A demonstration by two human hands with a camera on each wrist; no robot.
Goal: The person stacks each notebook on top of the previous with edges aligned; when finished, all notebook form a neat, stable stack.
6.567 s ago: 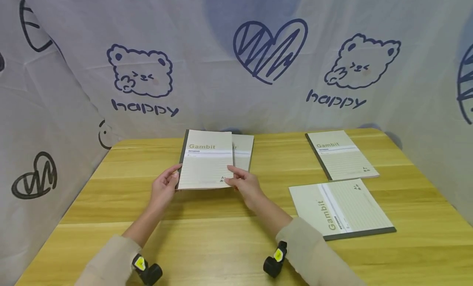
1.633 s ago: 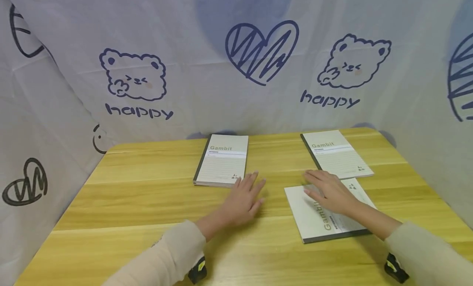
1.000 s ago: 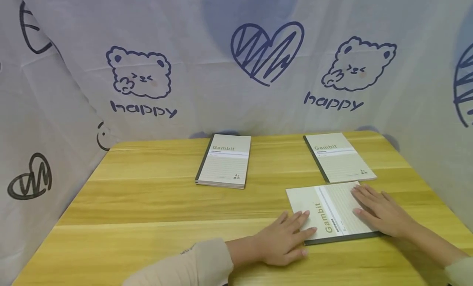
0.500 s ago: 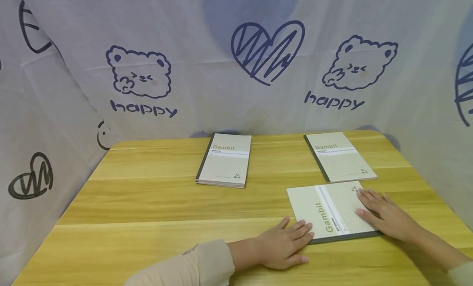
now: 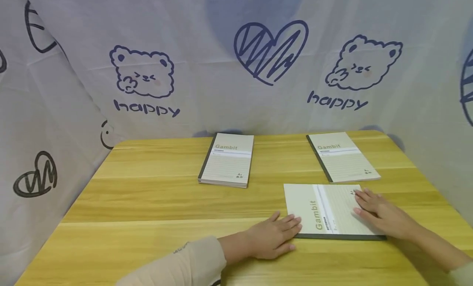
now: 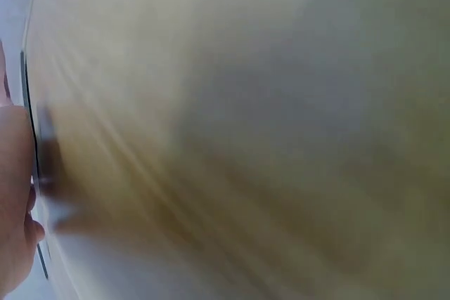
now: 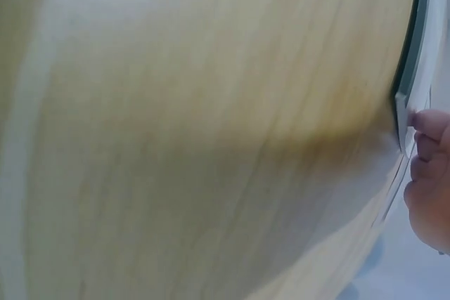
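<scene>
A cream notebook [image 5: 338,210] marked "Gambit" lies sideways on the table, its dark spine toward me. My left hand [image 5: 272,238] lies with fingers spread, the fingertips at the notebook's near left corner. Across its right end rests my right hand [image 5: 386,216], fingers extended over the cover. In the right wrist view the right hand [image 7: 430,180] shows at the edge beside the dark spine [image 7: 413,40]. Only part of the left hand [image 6: 15,194] appears in the left wrist view.
A squared stack of notebooks [image 5: 228,161] sits at the back middle of the wooden table [image 5: 148,204]. Another notebook [image 5: 343,158] lies tilted at the back right, just behind the one under my hands. A printed white cloth [image 5: 207,97] hangs behind the table.
Earlier both hands held a notebook at the back middle; it now lies in the stack. The hands moved to the near right notebook, which has turned slightly, its spine now straighter toward me.
</scene>
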